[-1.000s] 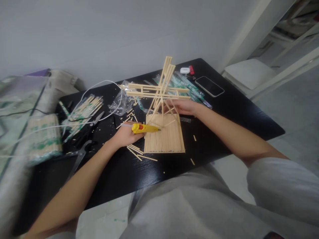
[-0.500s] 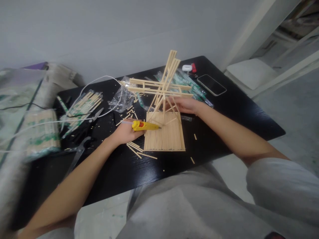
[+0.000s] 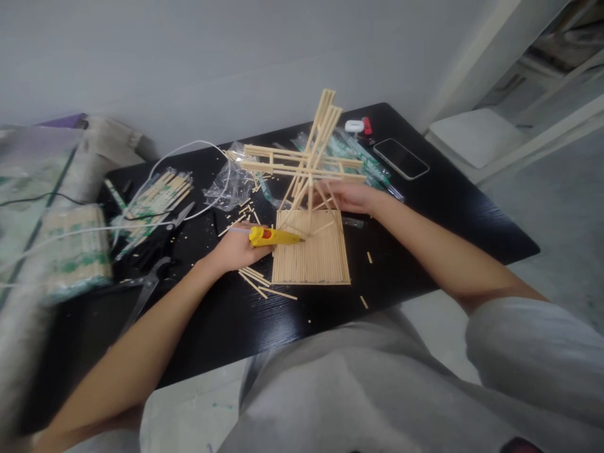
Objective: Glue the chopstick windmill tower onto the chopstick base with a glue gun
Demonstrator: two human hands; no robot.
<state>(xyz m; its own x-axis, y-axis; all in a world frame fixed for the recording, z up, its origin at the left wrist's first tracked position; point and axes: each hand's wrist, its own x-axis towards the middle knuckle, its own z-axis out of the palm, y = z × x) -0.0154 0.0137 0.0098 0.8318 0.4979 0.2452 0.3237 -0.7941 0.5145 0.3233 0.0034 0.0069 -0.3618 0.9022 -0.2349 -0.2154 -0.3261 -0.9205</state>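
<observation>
A windmill model of thin wooden sticks point(image 3: 302, 168) rises from a square base of sticks laid side by side point(image 3: 314, 264). My left hand point(image 3: 240, 246) is wrapped round a yellow hot glue gun point(image 3: 274, 237), left of the base. The gun's nozzle points right, over the base near the tower's foot; whether it touches cannot be told. My right hand point(image 3: 352, 196) reaches in from the right and grips the model's tower below the crossed blades. Its fingertips are partly hidden behind the sticks.
Several loose sticks point(image 3: 255, 281) and cut bits lie left of the base. Scissors point(image 3: 172, 226), pliers point(image 3: 151, 280), packed sticks point(image 3: 78, 248) and a white cable point(image 3: 189, 146) are at the left. Plastic wrappers point(image 3: 363, 160) and a phone point(image 3: 401, 158) lie at the back right.
Both hands and the model keep nearly the same places. The whole view has shifted slightly, and the glue gun's nozzle sits almost where it was.
</observation>
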